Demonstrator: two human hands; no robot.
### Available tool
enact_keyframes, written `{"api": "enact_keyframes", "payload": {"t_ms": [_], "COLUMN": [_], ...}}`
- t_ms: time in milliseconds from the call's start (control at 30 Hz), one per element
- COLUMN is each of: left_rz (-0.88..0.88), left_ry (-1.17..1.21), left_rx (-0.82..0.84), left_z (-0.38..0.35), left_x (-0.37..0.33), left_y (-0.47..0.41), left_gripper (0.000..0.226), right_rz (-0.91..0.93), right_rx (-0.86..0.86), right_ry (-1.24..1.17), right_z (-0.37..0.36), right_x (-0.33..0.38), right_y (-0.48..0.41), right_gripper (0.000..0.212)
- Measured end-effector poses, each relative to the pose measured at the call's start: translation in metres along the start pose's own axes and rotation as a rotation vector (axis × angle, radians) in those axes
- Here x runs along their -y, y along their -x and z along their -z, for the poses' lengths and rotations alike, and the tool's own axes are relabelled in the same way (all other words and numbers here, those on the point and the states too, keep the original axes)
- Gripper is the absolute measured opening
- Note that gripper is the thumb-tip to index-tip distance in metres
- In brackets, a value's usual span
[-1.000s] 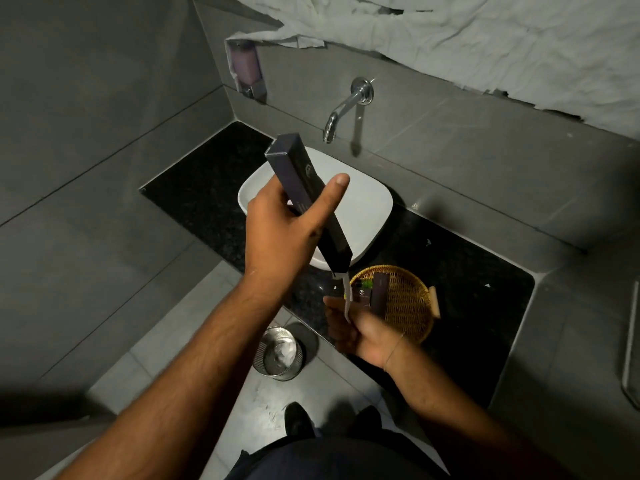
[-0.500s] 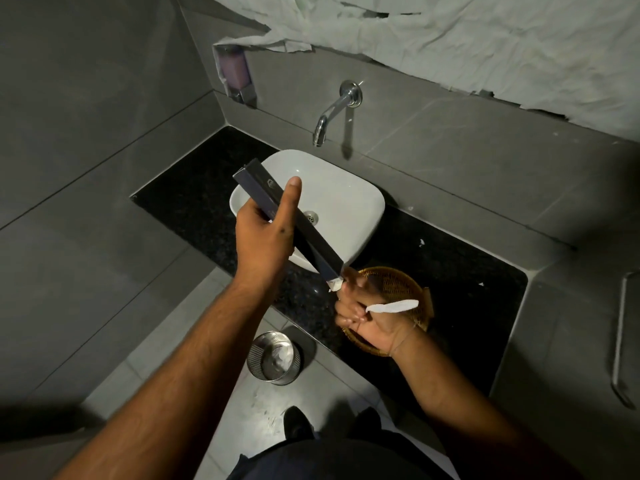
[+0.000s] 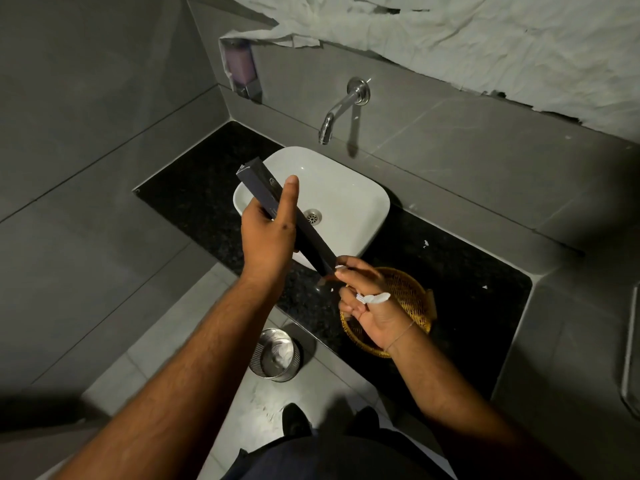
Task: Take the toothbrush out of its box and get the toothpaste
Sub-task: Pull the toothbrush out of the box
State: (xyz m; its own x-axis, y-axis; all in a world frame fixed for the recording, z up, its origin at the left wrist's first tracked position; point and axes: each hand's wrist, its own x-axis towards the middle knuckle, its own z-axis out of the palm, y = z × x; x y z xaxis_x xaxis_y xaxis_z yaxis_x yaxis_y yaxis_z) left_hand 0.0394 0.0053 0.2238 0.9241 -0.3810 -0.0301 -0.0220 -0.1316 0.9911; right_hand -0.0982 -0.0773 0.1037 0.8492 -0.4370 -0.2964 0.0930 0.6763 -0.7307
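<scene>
Toothbrush box, dark, logo unreadable, gripped by left hand, right hand pinching its lower end

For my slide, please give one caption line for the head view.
Over the white sink, the left hand holds a dark box while the right hand holds a white item at the box's lower end.

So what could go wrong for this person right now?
The right hand pinches the lower end of the dark box while a white toothbrush sits tucked between its fingers, so the brush could slip, perhaps into the wicker basket or the bin on the floor. The left hand holds the box tilted over the sink; anything left inside might slide out.
</scene>
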Motion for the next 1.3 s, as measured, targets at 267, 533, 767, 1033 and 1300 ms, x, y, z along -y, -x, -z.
{"api": "enact_keyframes", "payload": {"t_ms": [267, 533, 767, 1033, 1300], "left_rz": [-0.042, -0.206, -0.219, -0.301, -0.482], "left_ry": [0.025, -0.014, -0.016, -0.229, -0.017], "left_rx": [-0.010, 0.050, 0.081, 0.111, 0.414], "left_z": [0.002, 0.006, 0.008, 0.006, 0.002], "left_x": [-0.001, -0.007, -0.008, -0.016, -0.030], "left_y": [-0.002, -0.001, 0.000, 0.008, 0.015], "left_gripper": [0.032, 0.030, 0.032, 0.056, 0.055], "right_rz": [-0.073, -0.139, -0.202, -0.355, -0.432], "right_rx": [-0.109, 0.000, 0.143, 0.331, 0.378], "right_ry": [-0.002, -0.312, -0.372, -0.459, -0.517], "right_z": [-0.006, -0.011, -0.016, -0.013, -0.014], "right_x": [-0.009, -0.004, -0.001, -0.011, -0.016], "right_y": [-0.004, -0.007, -0.003, 0.001, 0.005], "right_gripper": [0.022, 0.018, 0.015, 0.045, 0.054]}}
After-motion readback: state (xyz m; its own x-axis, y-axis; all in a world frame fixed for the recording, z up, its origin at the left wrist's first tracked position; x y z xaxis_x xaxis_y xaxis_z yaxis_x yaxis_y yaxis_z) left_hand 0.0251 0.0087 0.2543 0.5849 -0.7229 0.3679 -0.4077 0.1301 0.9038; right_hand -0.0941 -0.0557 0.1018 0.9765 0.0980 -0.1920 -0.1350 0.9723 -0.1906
